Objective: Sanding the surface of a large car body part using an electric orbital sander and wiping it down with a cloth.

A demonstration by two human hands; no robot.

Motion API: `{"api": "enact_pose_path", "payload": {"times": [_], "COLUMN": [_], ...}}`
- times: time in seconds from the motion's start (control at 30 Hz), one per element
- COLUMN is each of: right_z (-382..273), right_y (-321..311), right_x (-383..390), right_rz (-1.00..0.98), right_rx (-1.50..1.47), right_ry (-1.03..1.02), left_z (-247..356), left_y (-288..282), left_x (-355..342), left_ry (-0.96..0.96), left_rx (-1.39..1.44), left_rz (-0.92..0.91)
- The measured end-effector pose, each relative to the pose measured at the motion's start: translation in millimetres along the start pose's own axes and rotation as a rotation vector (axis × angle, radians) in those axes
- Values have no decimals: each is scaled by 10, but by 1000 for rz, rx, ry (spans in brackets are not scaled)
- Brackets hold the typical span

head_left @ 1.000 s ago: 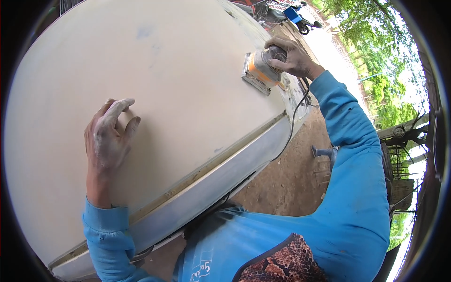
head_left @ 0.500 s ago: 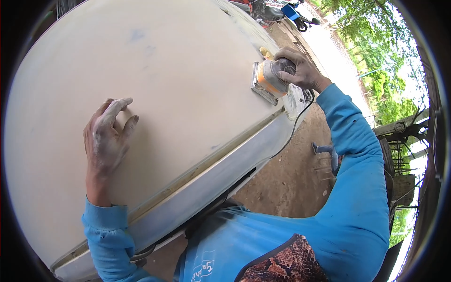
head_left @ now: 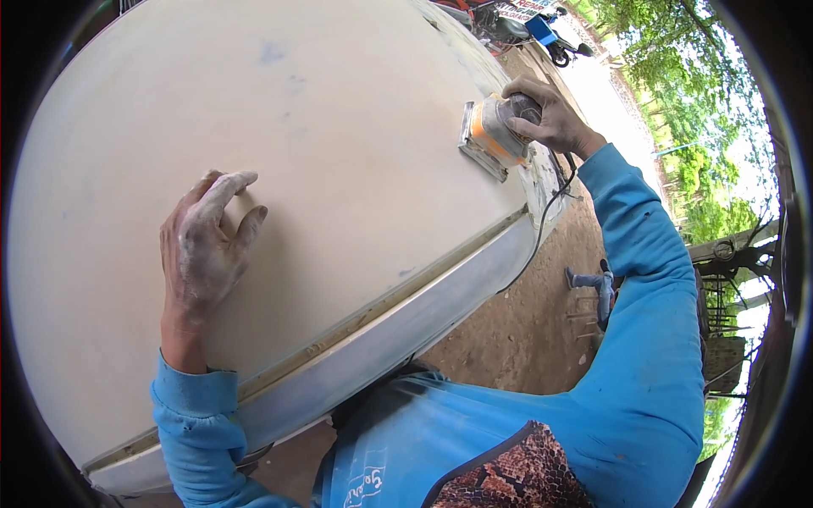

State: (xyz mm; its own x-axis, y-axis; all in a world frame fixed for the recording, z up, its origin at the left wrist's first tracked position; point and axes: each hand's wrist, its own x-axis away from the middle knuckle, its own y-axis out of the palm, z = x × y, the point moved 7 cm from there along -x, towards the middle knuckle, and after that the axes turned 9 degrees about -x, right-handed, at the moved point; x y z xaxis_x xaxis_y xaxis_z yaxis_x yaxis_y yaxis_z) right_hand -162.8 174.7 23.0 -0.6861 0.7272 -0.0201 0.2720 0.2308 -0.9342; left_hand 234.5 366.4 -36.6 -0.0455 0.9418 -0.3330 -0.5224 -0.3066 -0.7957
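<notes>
A broad cream-coloured panel (head_left: 364,169), rounded like a vehicle roof, fills the left and middle of the view. At its far right edge my right hand (head_left: 555,118) grips the dark top of an electric sander (head_left: 500,131). The sander has a grey and orange body, and its flat pad faces the panel's surface. A black cord (head_left: 546,216) trails down from it. My left hand (head_left: 207,241), whitened with dust, is over the panel's left part. Its fingers are bent but apart and hold nothing; whether they touch the surface I cannot tell.
A groove and a pale rail (head_left: 373,339) run along the panel's near edge. Beyond it lies bare dirt ground (head_left: 500,339), where another person (head_left: 603,288) is partly visible. Motorbikes (head_left: 550,38) stand at the far end. Trees (head_left: 694,110) rise on the right.
The view has shifted slightly, so the panel and both hands appear a little farther right. The sander remains in my right hand at the panel's edge, and more of the other person shows.
</notes>
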Motion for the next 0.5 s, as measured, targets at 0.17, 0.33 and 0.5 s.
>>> {"api": "enact_pose_path", "payload": {"times": [0.17, 0.33, 0.5], "right_z": [-41, 264, 546], "right_y": [-8, -26, -11], "right_x": [78, 54, -108], "right_rz": [21, 83, 116], "right_rx": [-37, -31, 42], "right_ry": [50, 190, 237], "left_z": [-22, -4, 1], "left_y": [-137, -14, 73], "left_x": [-28, 14, 48], "left_ry": [0, -15, 5], "left_rx": [-18, 4, 10], "left_rz": [6, 5, -11]}}
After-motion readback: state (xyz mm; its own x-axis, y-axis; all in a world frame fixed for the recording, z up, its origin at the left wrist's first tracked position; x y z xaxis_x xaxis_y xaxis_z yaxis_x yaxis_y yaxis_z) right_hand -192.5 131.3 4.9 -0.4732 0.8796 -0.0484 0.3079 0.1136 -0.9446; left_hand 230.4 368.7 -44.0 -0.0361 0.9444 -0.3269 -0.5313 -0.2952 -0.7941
